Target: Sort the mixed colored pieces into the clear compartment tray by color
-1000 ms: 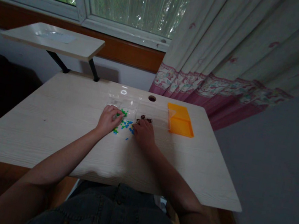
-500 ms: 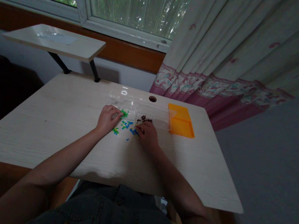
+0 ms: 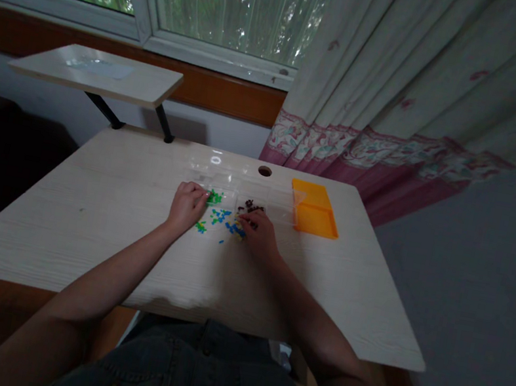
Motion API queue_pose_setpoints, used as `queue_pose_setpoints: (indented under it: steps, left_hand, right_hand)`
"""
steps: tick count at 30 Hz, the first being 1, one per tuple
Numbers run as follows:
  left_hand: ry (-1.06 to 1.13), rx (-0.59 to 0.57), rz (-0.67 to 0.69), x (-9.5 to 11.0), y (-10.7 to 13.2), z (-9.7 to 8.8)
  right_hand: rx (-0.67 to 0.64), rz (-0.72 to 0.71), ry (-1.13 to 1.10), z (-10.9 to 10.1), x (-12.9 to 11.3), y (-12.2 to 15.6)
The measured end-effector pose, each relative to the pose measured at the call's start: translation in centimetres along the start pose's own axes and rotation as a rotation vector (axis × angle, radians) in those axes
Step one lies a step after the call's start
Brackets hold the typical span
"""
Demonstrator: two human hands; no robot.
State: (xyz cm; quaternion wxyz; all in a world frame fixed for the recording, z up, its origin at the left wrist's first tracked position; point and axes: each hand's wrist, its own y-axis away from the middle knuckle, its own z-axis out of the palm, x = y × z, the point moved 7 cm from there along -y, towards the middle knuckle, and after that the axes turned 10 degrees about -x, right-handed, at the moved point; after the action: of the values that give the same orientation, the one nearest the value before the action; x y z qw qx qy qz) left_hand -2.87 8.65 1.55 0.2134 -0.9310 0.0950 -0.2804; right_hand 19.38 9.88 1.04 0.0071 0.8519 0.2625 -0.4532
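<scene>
My left hand [image 3: 187, 207] is closed in a pinch at the left front of a clear compartment box [image 3: 280, 206], beside the small green pieces [image 3: 216, 197] inside it. What its fingertips hold, if anything, is too small to make out. Over the box's front edge, my right hand [image 3: 259, 230] is also closed, thumb and fingers together, next to the dark brown pieces [image 3: 249, 205]. Its fingertips hide whatever is between them. Between the hands, loose blue pieces [image 3: 220, 216] lie on the table with some green and yellow ones [image 3: 201, 227].
An orange two-part tray [image 3: 317, 220] lies at the right, by the clear box's end. A round hole [image 3: 265, 171] opens in the table [image 3: 108, 220] behind the box. A raised shelf [image 3: 104, 74] stands at the back left, and a curtain [image 3: 363, 105] hangs behind.
My right hand has drawn back slightly to the right, showing more of the blue and yellow pieces. My left hand stays at the green pieces. The view has shifted a little.
</scene>
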Motion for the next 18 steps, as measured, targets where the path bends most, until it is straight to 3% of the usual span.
queue_pose_setpoints:
  steps: [9, 18]
  left_hand:
    - [0.001, 0.010, 0.061, 0.8, 0.1, -0.3]
    - [0.050, -0.139, 0.407, 5.5, 1.2, 0.1]
  right_hand:
    - [0.009, 0.019, -0.016, -0.1, 0.1, 0.0]
    - [-0.021, 0.065, -0.134, 0.6, 0.6, -0.3]
